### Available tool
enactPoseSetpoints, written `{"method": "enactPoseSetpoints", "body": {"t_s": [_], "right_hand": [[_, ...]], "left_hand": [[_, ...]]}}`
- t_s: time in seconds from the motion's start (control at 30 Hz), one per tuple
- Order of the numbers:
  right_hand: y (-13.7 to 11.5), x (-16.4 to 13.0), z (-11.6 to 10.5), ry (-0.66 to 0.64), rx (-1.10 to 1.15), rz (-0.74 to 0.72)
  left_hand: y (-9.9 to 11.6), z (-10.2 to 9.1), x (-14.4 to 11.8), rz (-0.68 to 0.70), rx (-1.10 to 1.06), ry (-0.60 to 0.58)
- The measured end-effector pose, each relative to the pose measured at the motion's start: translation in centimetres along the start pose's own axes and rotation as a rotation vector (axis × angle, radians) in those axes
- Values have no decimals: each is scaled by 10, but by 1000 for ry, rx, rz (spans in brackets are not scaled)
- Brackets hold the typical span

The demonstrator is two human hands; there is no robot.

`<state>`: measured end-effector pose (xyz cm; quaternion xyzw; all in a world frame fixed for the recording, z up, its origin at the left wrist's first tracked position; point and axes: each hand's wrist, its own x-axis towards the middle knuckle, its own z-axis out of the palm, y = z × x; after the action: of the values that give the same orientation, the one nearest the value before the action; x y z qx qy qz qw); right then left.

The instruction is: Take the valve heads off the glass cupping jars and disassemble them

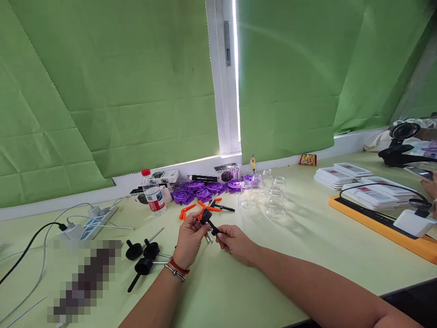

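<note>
My left hand [190, 238] is closed around the wide head of a black plastic part with a stem [205, 216]. From the right, my right hand [235, 243] pinches the stem's lower end. The part's exact kind is unclear. Short metal rods [209, 238] show just below it, partly hidden by my fingers. Beyond my hands lie orange plastic pieces [186, 211] and a black rod [223, 207]. Left of my left wrist are several black cup-shaped parts [143, 266] with stems and metal rods.
Behind are a red-capped bottle [154, 193], purple plastic parts [194, 187], small boxes [228, 173] and clear jars [275, 203]. Power strips lie left [99, 223] and right [378, 223], with cables. White stacks [341, 175] and another person's hand [430, 186] are at right.
</note>
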<state>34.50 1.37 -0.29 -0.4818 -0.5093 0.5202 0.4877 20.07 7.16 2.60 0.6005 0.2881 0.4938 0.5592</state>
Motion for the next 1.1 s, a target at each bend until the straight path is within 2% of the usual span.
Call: {"method": "enactPoseSetpoints", "body": {"t_s": [0.27,0.43,0.57,0.67,0.73,0.83,0.97,1.1], "right_hand": [[2,1,-2,-8,118,28],[3,2,-4,-29,110,18],[-5,-2,-4,-69,182,36],[-12,-6,-6,-152,260,51],[-16,-8,-9,-222,264,18],[-19,-10,-13,-273,208,-49],[-19,-11,-11,-205,197,-75],[-19,-11,-2,-175,293,-86]], "left_hand": [[-4,0,1,-7,-11,-26],[-6,-1,2,13,61,-43],[-6,-7,2,178,210,-45],[-5,-12,2,349,353,-54],[-4,-14,2,413,390,-67],[-5,-15,3,464,362,-86],[-9,-15,3,493,333,-93],[-6,-15,2,499,435,-26]]}}
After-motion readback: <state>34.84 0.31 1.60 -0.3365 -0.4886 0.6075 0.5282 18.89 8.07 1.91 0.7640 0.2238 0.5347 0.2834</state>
